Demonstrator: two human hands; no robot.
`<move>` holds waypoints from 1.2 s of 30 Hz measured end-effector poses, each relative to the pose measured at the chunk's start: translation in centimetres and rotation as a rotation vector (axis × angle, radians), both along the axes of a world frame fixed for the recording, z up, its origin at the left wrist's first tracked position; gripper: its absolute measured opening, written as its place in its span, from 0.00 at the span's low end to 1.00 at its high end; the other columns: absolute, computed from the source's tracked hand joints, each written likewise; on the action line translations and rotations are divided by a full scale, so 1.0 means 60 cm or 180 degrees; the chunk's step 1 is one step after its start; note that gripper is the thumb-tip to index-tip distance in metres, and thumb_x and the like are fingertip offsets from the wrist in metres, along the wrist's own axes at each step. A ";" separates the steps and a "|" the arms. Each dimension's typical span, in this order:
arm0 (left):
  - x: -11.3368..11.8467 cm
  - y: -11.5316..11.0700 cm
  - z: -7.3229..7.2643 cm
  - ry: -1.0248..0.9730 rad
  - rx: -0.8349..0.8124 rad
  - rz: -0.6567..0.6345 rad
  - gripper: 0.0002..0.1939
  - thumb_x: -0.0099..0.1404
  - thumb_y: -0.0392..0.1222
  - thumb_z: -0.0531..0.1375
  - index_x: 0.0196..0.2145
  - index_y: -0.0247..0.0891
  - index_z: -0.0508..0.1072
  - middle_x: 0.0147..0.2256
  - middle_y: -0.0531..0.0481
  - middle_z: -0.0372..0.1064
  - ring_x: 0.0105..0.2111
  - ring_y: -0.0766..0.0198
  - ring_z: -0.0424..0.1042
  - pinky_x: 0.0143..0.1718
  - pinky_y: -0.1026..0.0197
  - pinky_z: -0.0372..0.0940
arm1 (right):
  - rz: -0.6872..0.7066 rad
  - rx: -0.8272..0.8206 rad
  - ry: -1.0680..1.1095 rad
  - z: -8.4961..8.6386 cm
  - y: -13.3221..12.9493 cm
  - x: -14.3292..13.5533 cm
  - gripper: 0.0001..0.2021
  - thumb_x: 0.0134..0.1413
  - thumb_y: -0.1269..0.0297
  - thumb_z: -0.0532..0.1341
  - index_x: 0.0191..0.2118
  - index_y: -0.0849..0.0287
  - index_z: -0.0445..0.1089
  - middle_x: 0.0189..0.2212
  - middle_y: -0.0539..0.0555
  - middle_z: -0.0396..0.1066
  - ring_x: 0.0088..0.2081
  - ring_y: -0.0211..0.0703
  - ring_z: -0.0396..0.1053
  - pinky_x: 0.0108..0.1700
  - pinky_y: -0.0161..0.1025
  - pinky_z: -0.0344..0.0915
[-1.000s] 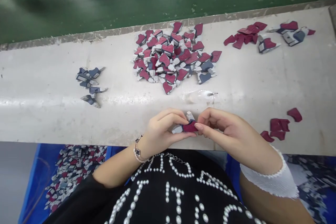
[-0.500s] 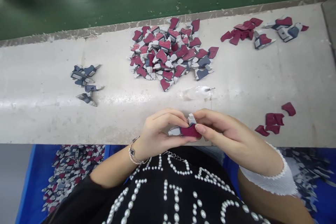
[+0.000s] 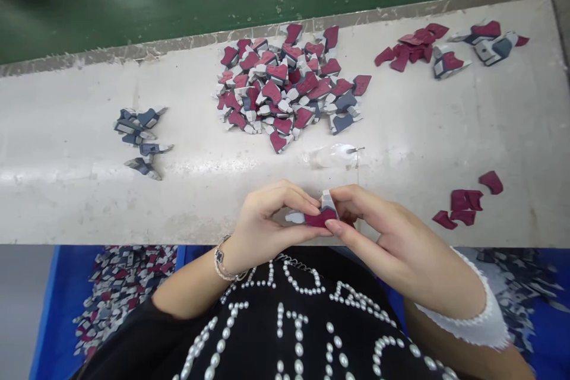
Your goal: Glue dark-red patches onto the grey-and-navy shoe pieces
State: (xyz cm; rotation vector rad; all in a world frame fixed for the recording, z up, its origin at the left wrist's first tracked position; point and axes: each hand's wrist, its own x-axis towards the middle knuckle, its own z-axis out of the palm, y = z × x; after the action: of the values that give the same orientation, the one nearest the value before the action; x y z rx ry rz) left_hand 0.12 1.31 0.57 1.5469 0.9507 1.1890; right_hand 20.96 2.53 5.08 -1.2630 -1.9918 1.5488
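The left hand [image 3: 262,222] and right hand [image 3: 383,231] have their fingers [image 3: 345,231] clamped on one maroon-and-gray piece [image 3: 319,218], near the table's [image 3: 191,205] front edge. A similar-piece pile [image 3: 271,92] lies beyond.

I see the left hand [image 3: 262,222] and right hand [image 3: 392,234] pinching a maroon-and-grey piece [image 3: 318,218]; a heap [image 3: 285,89] lies at its twelve o'clock, maroon panels [image 3: 463,200] at three.

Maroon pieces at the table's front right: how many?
5 maroon pieces: one upper right, two side by side left of it, one below those, one lower left. Overlap may hide more.
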 end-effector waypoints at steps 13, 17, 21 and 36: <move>-0.001 -0.017 0.003 0.0100 -0.0781 0.0044 0.15 0.58 0.36 0.74 0.42 0.39 0.77 0.39 0.49 0.80 0.39 0.65 0.82 0.43 0.64 0.79 | 0.0284 0.1304 -0.0639 -0.002 -0.023 -0.004 0.09 0.72 0.71 0.53 0.53 0.63 0.64 0.36 0.55 0.72 0.36 0.47 0.73 0.35 0.42 0.69; -0.007 -0.020 0.015 0.0803 -0.0689 -0.0085 0.10 0.63 0.38 0.70 0.41 0.38 0.77 0.37 0.50 0.81 0.36 0.66 0.80 0.39 0.65 0.76 | 0.0457 0.1463 -0.0675 0.007 -0.018 0.000 0.10 0.71 0.73 0.53 0.54 0.60 0.65 0.39 0.55 0.72 0.40 0.47 0.71 0.39 0.43 0.69; -0.010 -0.022 0.011 0.1025 -0.0410 -0.0239 0.06 0.63 0.39 0.69 0.35 0.36 0.76 0.31 0.51 0.78 0.29 0.68 0.76 0.32 0.65 0.71 | 0.0655 0.1457 -0.0601 0.011 -0.013 0.000 0.08 0.72 0.70 0.54 0.52 0.61 0.67 0.40 0.57 0.73 0.41 0.48 0.72 0.42 0.45 0.70; 0.006 -0.038 -0.015 0.0549 -0.0723 -0.0268 0.06 0.61 0.37 0.70 0.35 0.37 0.77 0.31 0.51 0.79 0.30 0.66 0.77 0.32 0.65 0.71 | 0.1051 0.0874 -0.0279 -0.002 0.020 0.017 0.06 0.71 0.67 0.58 0.46 0.61 0.72 0.32 0.50 0.72 0.33 0.42 0.70 0.34 0.39 0.64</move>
State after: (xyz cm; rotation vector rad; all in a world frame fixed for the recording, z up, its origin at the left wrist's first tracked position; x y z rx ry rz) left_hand 0.47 -0.98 -0.34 1.5068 1.0826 0.8669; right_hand 21.98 3.73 4.98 -0.9450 -2.4682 1.3059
